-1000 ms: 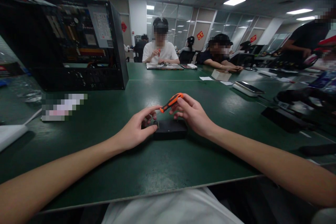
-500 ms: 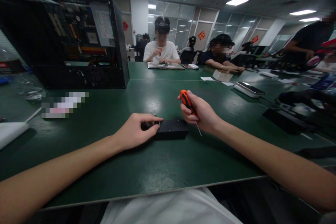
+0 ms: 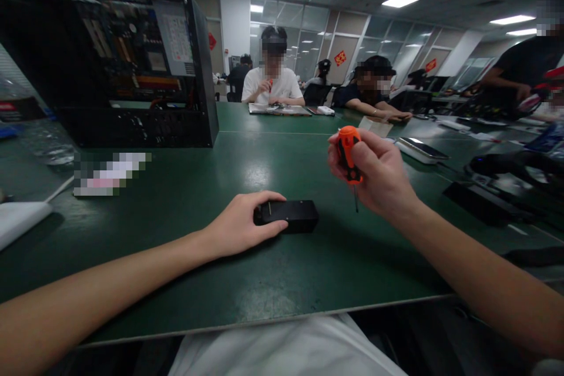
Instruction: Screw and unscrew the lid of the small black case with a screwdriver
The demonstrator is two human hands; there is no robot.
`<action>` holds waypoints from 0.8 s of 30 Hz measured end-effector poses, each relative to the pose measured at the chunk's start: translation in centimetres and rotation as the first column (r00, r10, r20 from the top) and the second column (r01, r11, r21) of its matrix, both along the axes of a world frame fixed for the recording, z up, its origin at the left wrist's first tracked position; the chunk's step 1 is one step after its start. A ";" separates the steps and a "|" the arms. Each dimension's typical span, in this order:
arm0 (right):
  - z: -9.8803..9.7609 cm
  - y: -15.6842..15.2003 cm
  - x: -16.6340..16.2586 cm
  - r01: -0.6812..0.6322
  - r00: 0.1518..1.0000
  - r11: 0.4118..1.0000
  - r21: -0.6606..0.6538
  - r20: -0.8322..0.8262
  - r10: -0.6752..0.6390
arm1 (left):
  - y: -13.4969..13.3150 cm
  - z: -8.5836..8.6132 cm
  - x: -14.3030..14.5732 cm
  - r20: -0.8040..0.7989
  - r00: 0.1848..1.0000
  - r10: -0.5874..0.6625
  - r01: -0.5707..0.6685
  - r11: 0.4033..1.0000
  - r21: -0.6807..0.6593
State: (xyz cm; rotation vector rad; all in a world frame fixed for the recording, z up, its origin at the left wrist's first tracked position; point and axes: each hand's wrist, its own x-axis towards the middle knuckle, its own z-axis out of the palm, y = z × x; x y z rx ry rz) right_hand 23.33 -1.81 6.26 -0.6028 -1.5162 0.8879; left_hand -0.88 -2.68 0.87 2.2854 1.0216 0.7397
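A small black oblong box (image 3: 302,215) lies on the green tabletop (image 3: 264,282) in front of me. My left hand (image 3: 244,220) grips its left end, thumb along the near side and fingers along the far side. Small bright spots, perhaps screws, dot its top. To the right and above the table, my right hand (image 3: 374,167) is closed around an orange and black screwdriver (image 3: 350,155). The screwdriver's thin shaft points down and its tip is apart from the box.
An open black computer case (image 3: 200,70) stands at the left, beside a plastic bottle (image 3: 48,135). A white device (image 3: 423,151) and black equipment (image 3: 480,200) lie at the right. Across the table sits a person in a white shirt (image 3: 273,85); other people are farther right.
My right hand has moved right and up with the screwdriver, whose shaft is now nearer vertical. My left hand has shifted slightly right and now straddles the box's left end.
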 end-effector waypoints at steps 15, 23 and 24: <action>-1.5 -0.5 -0.2 0.063 0.996 0.951 0.302 0.047 -0.080 | 0.1 -0.1 -0.5 0.013 1.000 0.010 -0.010 1.000 -0.002; -1.3 -1.2 -0.4 0.063 0.994 0.958 0.278 0.072 -0.086 | -0.1 0.0 -0.4 0.001 1.000 -0.009 0.009 0.998 0.062; -1.3 -1.3 -0.4 0.065 0.993 0.961 0.267 0.080 -0.090 | -0.1 0.0 -0.4 -0.002 1.000 -0.008 0.008 0.998 0.061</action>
